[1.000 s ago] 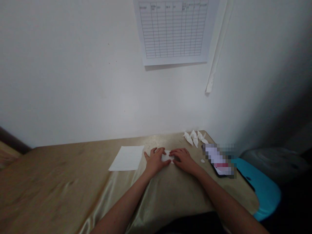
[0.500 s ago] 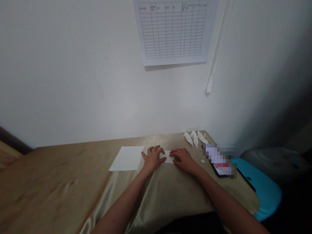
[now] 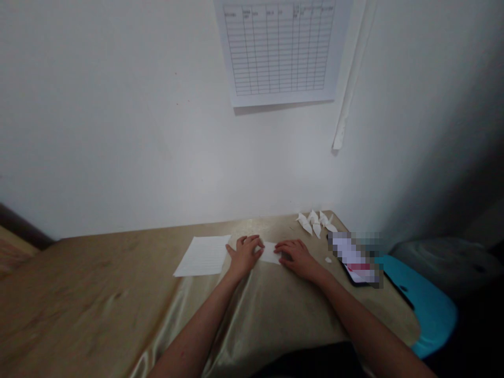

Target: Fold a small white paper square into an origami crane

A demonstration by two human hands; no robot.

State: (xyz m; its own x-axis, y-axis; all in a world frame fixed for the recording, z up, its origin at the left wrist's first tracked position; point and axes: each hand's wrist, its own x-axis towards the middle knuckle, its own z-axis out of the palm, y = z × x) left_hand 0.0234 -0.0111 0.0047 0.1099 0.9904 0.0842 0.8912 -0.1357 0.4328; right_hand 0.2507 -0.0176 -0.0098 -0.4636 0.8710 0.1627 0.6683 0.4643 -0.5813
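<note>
Small paper [image 3: 270, 253]: lies on the table [image 3: 98, 299], right of the lined sheet [image 3: 202, 257].
Left hand [image 3: 244, 255]: beside the lined sheet's right edge, fingers curled at the small paper; whether they pinch it is unclear.
Right hand [image 3: 298, 258]: farther right of the lined sheet, bent fingers on the small paper; grip likewise unclear.
Folded figures [image 3: 315, 222]: three, well right of the lined sheet.

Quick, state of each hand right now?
Left hand: open, curved, at left edge of the small white paper.
Right hand: open, curved, on its right side.
</note>
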